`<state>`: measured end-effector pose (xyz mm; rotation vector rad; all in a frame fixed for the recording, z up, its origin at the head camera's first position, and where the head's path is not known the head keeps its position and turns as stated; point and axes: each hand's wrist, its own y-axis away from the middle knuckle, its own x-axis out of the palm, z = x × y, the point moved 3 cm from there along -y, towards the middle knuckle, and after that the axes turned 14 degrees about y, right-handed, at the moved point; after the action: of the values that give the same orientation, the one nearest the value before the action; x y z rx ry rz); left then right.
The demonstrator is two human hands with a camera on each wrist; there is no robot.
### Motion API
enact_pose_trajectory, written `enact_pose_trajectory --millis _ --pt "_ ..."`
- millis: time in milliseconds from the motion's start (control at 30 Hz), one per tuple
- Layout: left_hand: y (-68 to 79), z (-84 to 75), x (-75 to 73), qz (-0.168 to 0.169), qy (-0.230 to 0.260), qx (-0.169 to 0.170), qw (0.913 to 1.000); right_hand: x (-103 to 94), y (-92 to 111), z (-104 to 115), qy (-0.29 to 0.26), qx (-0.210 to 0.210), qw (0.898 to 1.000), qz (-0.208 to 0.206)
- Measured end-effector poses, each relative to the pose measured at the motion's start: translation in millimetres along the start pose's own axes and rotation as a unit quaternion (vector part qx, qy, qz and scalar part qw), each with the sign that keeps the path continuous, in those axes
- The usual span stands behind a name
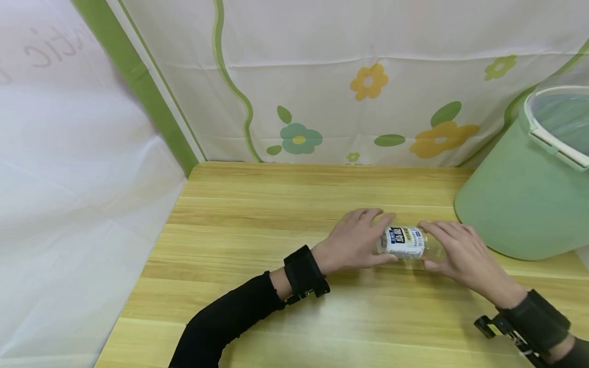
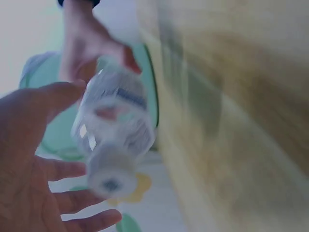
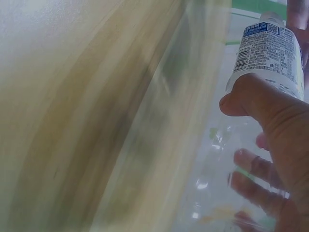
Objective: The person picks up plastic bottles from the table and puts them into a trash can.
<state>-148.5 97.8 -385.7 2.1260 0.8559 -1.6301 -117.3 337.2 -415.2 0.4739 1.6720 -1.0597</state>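
Observation:
A clear plastic bottle [image 1: 405,242] with a white and blue label lies sideways over the wooden table, its white cap [image 2: 112,175] pointing left. My right hand [image 1: 465,255] grips its bottom end; in the right wrist view the thumb [image 3: 251,96] presses one side and the fingers show through the clear plastic. At the cap end is my left hand [image 1: 356,243], its thumb and fingers spread around the bottle. In the left wrist view those fingers look fairly straight, and whether they touch the bottle I cannot tell. Blur softens the bottle there.
A light green bin [image 1: 520,194] with a clear plastic liner stands at the table's right, close to my right hand. Behind the wooden table [image 1: 257,214] hangs a white cloth [image 1: 303,61] with printed flowers, and white fabric [image 1: 83,204] covers the left side.

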Motion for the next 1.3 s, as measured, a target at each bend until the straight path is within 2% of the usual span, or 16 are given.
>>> enact_pose_trajectory --millis 133,333,533,667,800,1000,1300 --pt "9.2 14.7 -12.5 0.002 0.010 -0.031 0.9995 0.6 0 -1 -0.001 0.000 1.000 0.006" --pt "31.6 48.5 -30.4 -0.001 0.075 -0.121 0.9899 1.7 1 -2 -0.001 0.005 1.000 0.007" --pt "62.7 93.0 -45.0 -0.057 0.090 -0.176 0.9786 1.8 1 -3 -0.005 0.009 1.000 0.008" --pt "85.1 117.1 -50.4 -0.093 0.114 -0.205 0.9676 1.5 0 -2 -0.007 0.011 1.000 0.009" --pt "104.6 133.4 -46.6 -0.104 0.124 -0.229 0.9599 1.7 0 -1 -0.006 0.012 1.000 0.010" --pt "125.2 144.2 -26.2 -0.078 0.128 -0.249 0.9569 3.0 0 2 -0.007 0.015 1.000 0.013" --pt "137.7 152.2 -9.8 -0.076 0.120 -0.259 0.9554 5.4 -5 6 -0.001 0.011 1.000 0.015"
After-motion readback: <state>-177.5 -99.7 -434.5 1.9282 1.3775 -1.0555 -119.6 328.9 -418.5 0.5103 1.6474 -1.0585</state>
